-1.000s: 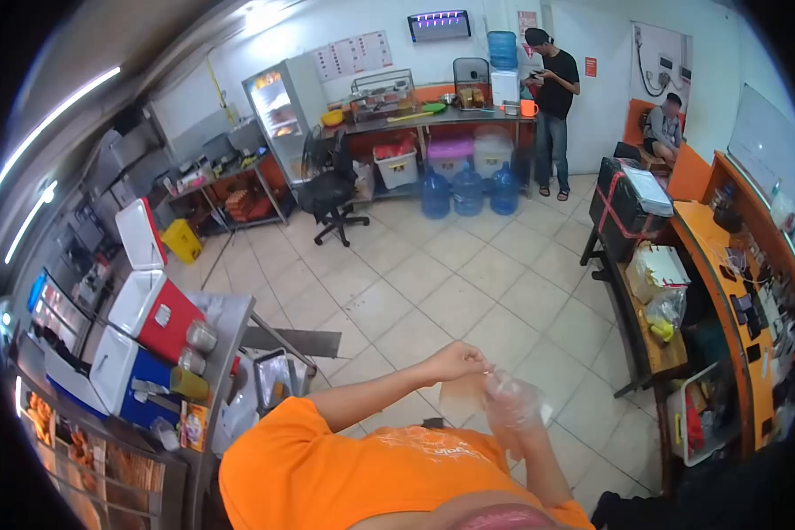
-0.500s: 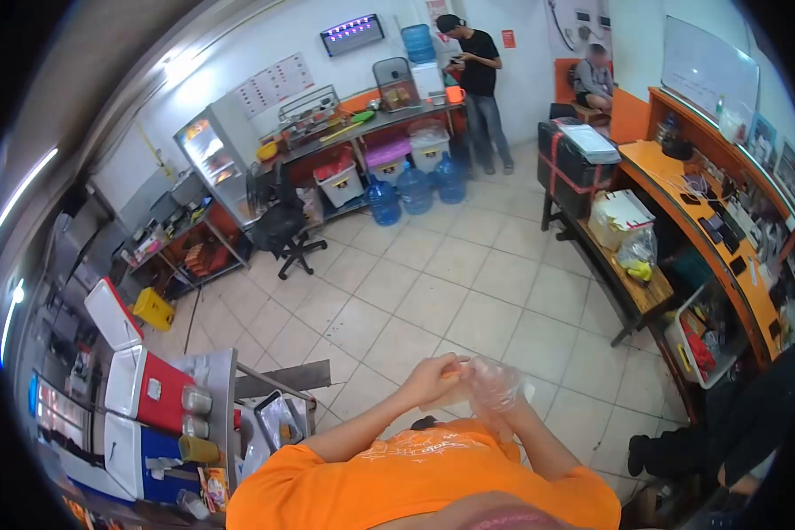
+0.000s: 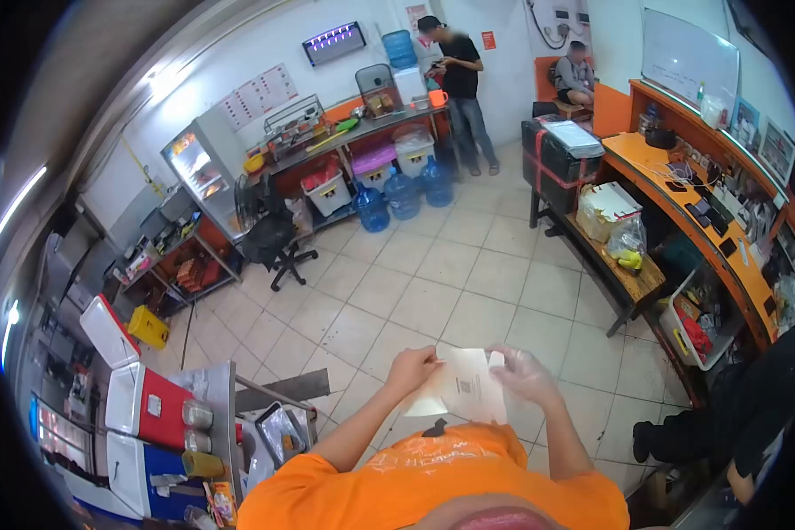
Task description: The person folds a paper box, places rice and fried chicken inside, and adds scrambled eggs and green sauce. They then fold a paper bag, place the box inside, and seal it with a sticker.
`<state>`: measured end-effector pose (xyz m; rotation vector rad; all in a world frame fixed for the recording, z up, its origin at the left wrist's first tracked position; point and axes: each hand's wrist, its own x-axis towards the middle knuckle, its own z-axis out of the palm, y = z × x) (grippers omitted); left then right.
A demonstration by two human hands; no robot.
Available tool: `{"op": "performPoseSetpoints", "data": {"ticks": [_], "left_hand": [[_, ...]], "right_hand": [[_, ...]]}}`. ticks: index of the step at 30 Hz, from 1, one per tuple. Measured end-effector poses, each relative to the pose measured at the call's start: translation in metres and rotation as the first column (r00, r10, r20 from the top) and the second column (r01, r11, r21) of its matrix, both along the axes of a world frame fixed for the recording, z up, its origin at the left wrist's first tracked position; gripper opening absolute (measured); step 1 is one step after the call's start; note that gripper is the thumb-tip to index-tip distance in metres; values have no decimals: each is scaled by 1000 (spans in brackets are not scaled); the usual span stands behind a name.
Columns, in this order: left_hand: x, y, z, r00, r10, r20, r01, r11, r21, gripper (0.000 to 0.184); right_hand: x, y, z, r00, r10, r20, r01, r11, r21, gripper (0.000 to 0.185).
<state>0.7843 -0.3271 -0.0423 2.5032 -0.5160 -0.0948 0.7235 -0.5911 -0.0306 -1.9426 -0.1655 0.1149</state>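
A creased cream-white paper (image 3: 473,389) with a small dark printed block on it is stretched in front of my orange shirt. My left hand (image 3: 411,371) pinches its upper left edge, fingers closed. At the opposite edge, my right hand (image 3: 526,375) grips the paper between thumb and fingers. A thin clear plastic glove appears to cover my right hand, while the left is bare. One flap of the paper hangs lower on the left side, yellowish in tone. Both hands are held at chest height above the tiled floor.
On the left, red (image 3: 163,397) and blue (image 3: 163,473) cooler boxes stand beside a metal table. A wooden bench (image 3: 632,274) and an orange counter (image 3: 680,199) run along the right. Blue water jugs (image 3: 403,196) and an office chair (image 3: 274,238) are farther back. Two people are at the back; another is partly visible at lower right.
My hands were together, with the left at the clear glove on my right. They have moved apart, and the paper is now spread between them. The view has shifted slightly.
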Motion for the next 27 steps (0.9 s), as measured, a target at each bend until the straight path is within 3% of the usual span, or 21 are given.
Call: {"op": "performPoseSetpoints", "data": {"ticks": [1, 5, 7, 9, 11, 12, 14, 15, 17, 18, 19, 20, 21, 22, 23, 25, 26, 27], "left_hand": [[-1, 1, -2, 999, 26, -41, -26, 1000, -3, 23], [-8, 0, -21, 992, 14, -124, -6, 998, 69, 21], [-7, 0, -39, 993, 0, -120, 18, 988, 152, 21], [-12, 6, -55, 987, -33, -155, 57, 987, 148, 21], [-20, 6, -69, 979, -60, -196, 88, 987, 135, 20], [-24, 7, -72, 968, -60, -242, 92, 989, 120, 21], [-22, 14, -76, 956, -60, -286, 98, 988, 119, 22], [-22, 16, -78, 932, -85, -352, 137, 983, 124, 25], [-24, 5, -76, 900, -115, -420, 181, 976, 120, 29], [-28, -6, -63, 983, -148, -111, 150, 988, 16, 32], [-33, -13, -53, 970, -131, 205, 152, 985, -87, 35], [-29, -19, -48, 968, -142, 208, 160, 985, -69, 35], [-28, -24, -44, 990, -119, 75, 126, 988, -93, 34], [-32, -30, -46, 993, -95, -70, 86, 989, -118, 32], [-40, -36, -51, 991, -104, -89, 94, 989, -113, 32], [-49, -48, -62, 986, 158, -55, -163, 982, -99, 26], [-55, -51, -69, 995, 88, 55, -75, 976, -204, 21], [-57, -51, -65, 995, 92, 44, -82, 978, -193, 21]], "right_hand": [[-2, 3, -16, 998, 47, -48, -36, 978, 206, 36], [-21, 33, -38, 992, -31, -123, 75, 926, 370, 32], [-28, 46, -36, 970, -210, -121, 242, 842, 481, 29], [-33, 54, -57, 952, -270, -142, 303, 775, 555, 28], [-45, 50, -73, 963, -258, -76, 268, 937, 223, 23], [-49, 50, -82, 960, -266, -83, 278, 932, 233, 23], [-51, 52, -88, 964, -207, -167, 263, 831, 489, 16], [-51, 51, -84, 962, -210, -172, 269, 826, 495, 16], [-48, 38, -72, 968, -164, -190, 187, 976, 111, 14], [-45, 36, -71, 968, -169, -188, 193, 974, 119, 14], [-43, 37, -73, 980, -120, -158, 153, 965, 214, 18], [-38, 40, -73, 990, -79, -115, 112, 944, 310, 22], [-32, 46, -62, 989, -86, -119, 121, 936, 329, 22], [-28, 47, -50, 980, -167, -105, 186, 962, 198, 23], [-29, 46, -43, 966, -244, -88, 250, 967, 56, 24], [-19, 47, -62, 955, -295, -22, 295, 949, 111, 24], [-13, 46, -69, 942, -331, 59, 318, 934, 165, 25], [-11, 42, -62, 944, -328, 44, 316, 933, 171, 25]]}}
